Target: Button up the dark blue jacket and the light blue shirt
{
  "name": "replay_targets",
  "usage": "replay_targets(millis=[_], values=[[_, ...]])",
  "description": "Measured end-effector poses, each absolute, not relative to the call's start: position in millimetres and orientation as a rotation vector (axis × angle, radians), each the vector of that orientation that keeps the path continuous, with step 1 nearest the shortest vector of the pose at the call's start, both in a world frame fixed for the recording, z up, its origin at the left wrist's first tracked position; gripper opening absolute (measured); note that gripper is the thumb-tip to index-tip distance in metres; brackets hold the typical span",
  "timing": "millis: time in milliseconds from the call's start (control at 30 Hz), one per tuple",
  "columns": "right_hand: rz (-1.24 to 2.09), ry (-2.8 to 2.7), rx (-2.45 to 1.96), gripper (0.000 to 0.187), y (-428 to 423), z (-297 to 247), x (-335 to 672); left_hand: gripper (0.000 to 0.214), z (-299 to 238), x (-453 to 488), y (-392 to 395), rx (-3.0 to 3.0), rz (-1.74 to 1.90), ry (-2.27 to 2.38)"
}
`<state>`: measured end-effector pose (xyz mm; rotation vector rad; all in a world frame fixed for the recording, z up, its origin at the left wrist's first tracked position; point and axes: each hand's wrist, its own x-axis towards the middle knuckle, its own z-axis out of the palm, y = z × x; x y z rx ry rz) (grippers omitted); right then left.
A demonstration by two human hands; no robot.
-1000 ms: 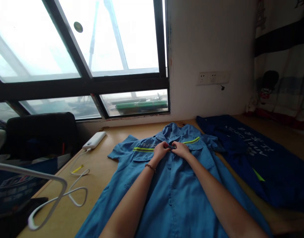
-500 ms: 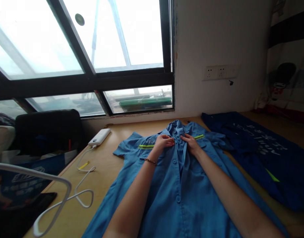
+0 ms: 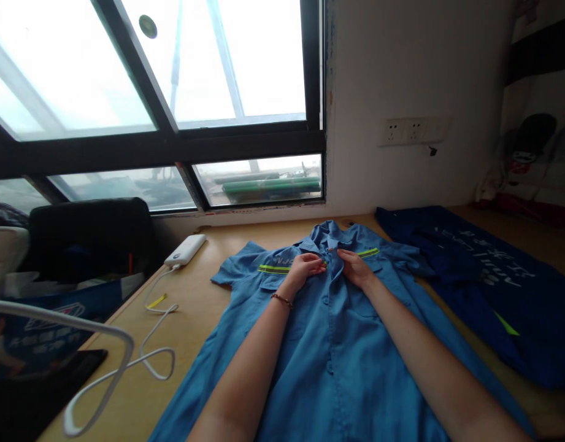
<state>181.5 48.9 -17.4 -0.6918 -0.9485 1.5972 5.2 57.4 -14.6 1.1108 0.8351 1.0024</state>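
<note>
A light blue short-sleeved work shirt [image 3: 328,344] with yellow-green reflective stripes lies face up on the wooden table [image 3: 190,319], collar toward the window. My left hand [image 3: 306,267], with a bead bracelet on its wrist, pinches the left edge of the shirt's front placket just below the collar. My right hand [image 3: 352,266] pinches the opposite edge of the placket, a few centimetres away. Both hands are closed on the fabric near the top button.
A dark blue garment [image 3: 484,282] with white lettering lies to the right of the shirt. A white power bank [image 3: 186,250] with a looping white cable [image 3: 156,331] sits at the left. A black chair back [image 3: 89,236] stands at the far left, under the window.
One second ago both hands pinched together lower on the chest. They have moved up toward the collar and now grip the placket edges there.
</note>
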Motion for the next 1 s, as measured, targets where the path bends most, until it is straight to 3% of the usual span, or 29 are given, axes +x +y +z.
replay_targets(millis=[233, 667, 1000], values=[[1.697, -1.085, -0.721, 0.022, 46, -15, 178, 0.023, -14, 7, 56, 1.058, 1.044, 0.839], [1.595, -1.193, -0.801, 0.024, 47, -18, 173, 0.023, -15, 7, 56, 1.078, 1.081, 0.817], [1.156, -1.281, -1.083, 0.020, 52, -27, 162, 0.026, -13, 11, 53, 1.158, 1.042, 0.883]])
